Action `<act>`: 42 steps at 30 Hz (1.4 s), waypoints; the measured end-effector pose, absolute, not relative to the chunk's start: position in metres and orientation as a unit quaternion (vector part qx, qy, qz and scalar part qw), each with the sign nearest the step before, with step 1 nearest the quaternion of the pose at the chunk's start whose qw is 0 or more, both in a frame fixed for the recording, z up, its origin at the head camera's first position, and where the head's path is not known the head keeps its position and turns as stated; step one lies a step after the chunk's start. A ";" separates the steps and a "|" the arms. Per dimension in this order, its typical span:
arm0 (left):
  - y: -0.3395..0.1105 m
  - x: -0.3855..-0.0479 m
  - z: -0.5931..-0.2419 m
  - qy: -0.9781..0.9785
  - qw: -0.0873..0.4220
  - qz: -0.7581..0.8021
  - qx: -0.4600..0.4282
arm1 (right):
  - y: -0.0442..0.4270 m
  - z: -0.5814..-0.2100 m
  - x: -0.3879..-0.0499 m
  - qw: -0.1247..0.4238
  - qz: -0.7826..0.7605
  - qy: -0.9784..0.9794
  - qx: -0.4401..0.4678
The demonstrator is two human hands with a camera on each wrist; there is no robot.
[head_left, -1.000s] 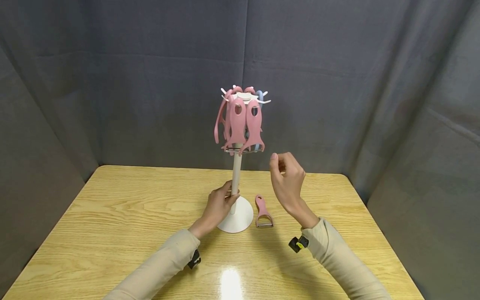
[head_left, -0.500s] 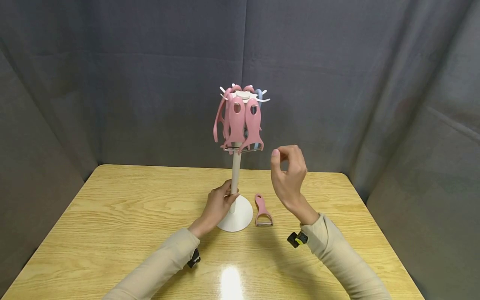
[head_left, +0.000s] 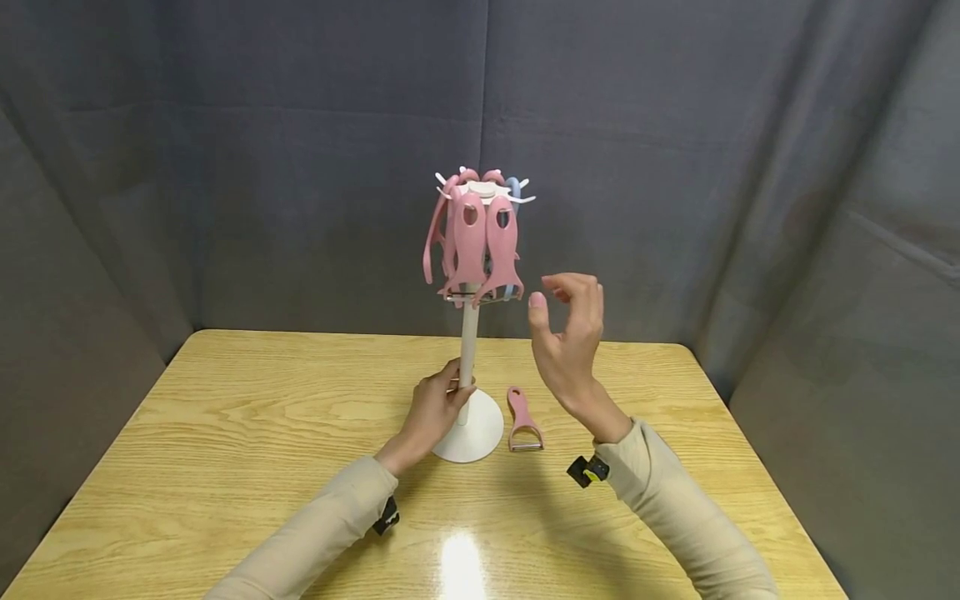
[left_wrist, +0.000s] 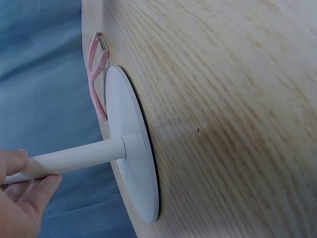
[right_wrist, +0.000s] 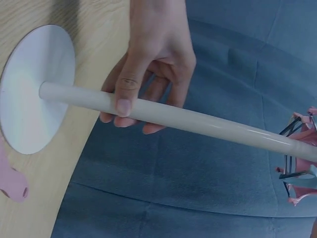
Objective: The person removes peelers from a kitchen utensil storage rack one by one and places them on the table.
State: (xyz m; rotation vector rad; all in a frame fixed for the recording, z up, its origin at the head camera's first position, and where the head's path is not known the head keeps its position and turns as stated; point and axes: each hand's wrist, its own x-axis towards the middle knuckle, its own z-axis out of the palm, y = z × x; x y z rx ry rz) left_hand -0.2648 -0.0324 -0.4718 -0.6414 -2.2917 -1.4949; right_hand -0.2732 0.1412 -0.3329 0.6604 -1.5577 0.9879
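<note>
A white stand with a round base (head_left: 480, 433) and a pole (head_left: 468, 337) carries several pink peelers (head_left: 470, 242) and a light blue one (head_left: 513, 187) on its top hooks. My left hand (head_left: 431, 412) grips the pole low down; in the right wrist view the thumb and fingers of that hand (right_wrist: 158, 59) close round it. My right hand (head_left: 572, 342) is raised to the right of the hanging peelers, holding nothing, its thumb and bent fingers apart. A loose pink peeler (head_left: 521, 417) lies on the table right of the base, also visible in the left wrist view (left_wrist: 94, 74).
The wooden table (head_left: 262, 417) has its far edge just behind the stand. Grey curtains (head_left: 315, 167) hang behind the table and on both sides. At the upper right of the stand, bare white hooks (head_left: 527, 199) stick out.
My right hand has risen slightly and moved a little left, and its thumb and fingertips have parted. My left hand keeps its grip on the pole.
</note>
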 end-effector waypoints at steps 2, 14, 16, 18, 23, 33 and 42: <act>-0.033 -0.265 -0.471 -0.803 0.161 -0.527 -0.225 | 0.139 -0.331 -0.272 0.553 0.417 -0.665 0.281; -0.032 -0.266 -0.472 -0.806 0.154 -0.527 -0.219 | 0.122 -0.319 -0.268 0.541 0.412 -0.672 0.295; -0.032 -0.266 -0.472 -0.807 0.155 -0.526 -0.220 | 0.120 -0.317 -0.268 0.539 0.411 -0.673 0.295; -0.032 -0.265 -0.473 -0.807 0.160 -0.523 -0.224 | 0.117 -0.316 -0.268 0.536 0.409 -0.678 0.292; -0.033 -0.266 -0.473 -0.805 0.155 -0.527 -0.225 | 0.112 -0.312 -0.268 0.527 0.399 -0.694 0.285; -0.033 -0.266 -0.473 -0.800 0.156 -0.533 -0.228 | 0.107 -0.307 -0.268 0.524 0.400 -0.700 0.276; -0.034 -0.265 -0.472 -0.802 0.153 -0.530 -0.228 | 0.108 -0.306 -0.267 0.530 0.396 -0.695 0.280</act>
